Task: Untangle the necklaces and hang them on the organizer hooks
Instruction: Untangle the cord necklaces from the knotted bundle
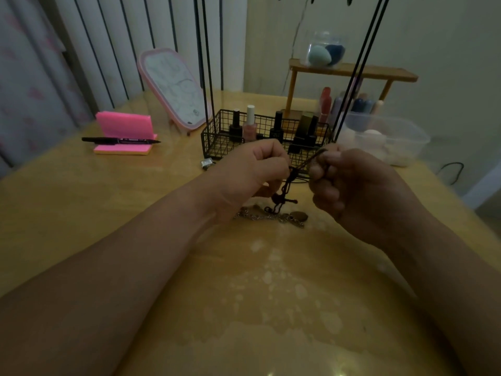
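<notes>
Here, both hands raised above counter (151, 218), just in front of wire basket (217, 137). Left hand (249, 175) fingers pinched shut on dark cord necklace (287, 185); right hand (352, 185) fingers curled closed on same cord's upper end. Knotted tangle hangs between hands. Silver chain necklace (271, 217) lies on counter directly below.

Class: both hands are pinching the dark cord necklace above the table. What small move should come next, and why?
Probably ease the left hand and right hand slightly apart to loosen the knot: the dark cord necklace hangs bunched between them, over the silver chain on the table.
</notes>
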{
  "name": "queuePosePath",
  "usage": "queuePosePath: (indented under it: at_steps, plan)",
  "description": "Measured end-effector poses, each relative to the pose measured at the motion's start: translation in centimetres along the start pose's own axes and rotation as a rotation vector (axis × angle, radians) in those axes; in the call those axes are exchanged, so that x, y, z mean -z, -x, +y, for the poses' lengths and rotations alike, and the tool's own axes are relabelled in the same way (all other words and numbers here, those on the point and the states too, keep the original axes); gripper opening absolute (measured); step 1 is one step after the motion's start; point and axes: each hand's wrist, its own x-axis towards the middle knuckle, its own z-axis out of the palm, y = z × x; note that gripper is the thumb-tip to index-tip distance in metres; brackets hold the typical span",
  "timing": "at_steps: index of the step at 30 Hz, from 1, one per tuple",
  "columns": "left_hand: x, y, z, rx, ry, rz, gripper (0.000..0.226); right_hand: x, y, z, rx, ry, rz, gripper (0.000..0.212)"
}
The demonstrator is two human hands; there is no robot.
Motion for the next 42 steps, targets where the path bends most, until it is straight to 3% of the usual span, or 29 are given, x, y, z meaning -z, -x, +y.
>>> queuePosePath:
  at_steps: [4, 9, 14, 21, 24, 29, 34, 38, 42]
  plan:
    - [0.26, -0.15, -0.03, -0.036, 0.098, 0.023, 0.010, -0.10, -0.02, 0.31, -0.047, 0.303, -0.017, 0.010]
    - [0.00, -0.14, -0.11, -0.047, 0.027, 0.059, 0.005, -0.69, 0.06, 0.64, -0.006, 0.530, 0.034, 0.010]
    - [0.08, 0.00, 0.12, -0.059, -0.017, 0.088, 0.015, -0.51, 0.26, 0.42, 0.086, 0.493, 0.071, 0.019]
    - [0.04, 0.48, 0.12, -0.067, -0.265, -0.055, 0.021, -0.69, 0.29, 0.50, 0.099, 0.440, 0.027, 0.026]
    - [0.03, 0.52, 0.20, -0.096, -0.332, -0.014, 0.011, -0.47, 0.22, 0.48, 0.114, 0.422, 0.054, 0.026]
    - [-0.11, 0.44, 0.48, -0.127, -0.278, 0.036, 0.010, -0.02, 0.15, 0.41, 0.104, 0.375, 0.072, 0.023]
    - [-0.08, -0.04, 0.18, -0.034, -0.020, 0.103, 0.011, 0.05, -0.05, 0.67, 0.071, 0.405, 0.102, 0.027]
    - [-0.22, -0.03, 0.50, 0.040, 0.285, 0.030, 0.009, 0.02, -0.03, 0.72, 0.038, 0.421, 0.097, 0.025]
    - [0.21, 0.08, 0.67, 0.096, 0.254, -0.052, 0.008, 0.21, -0.06, 0.58, 0.078, 0.354, 0.133, 0.018]
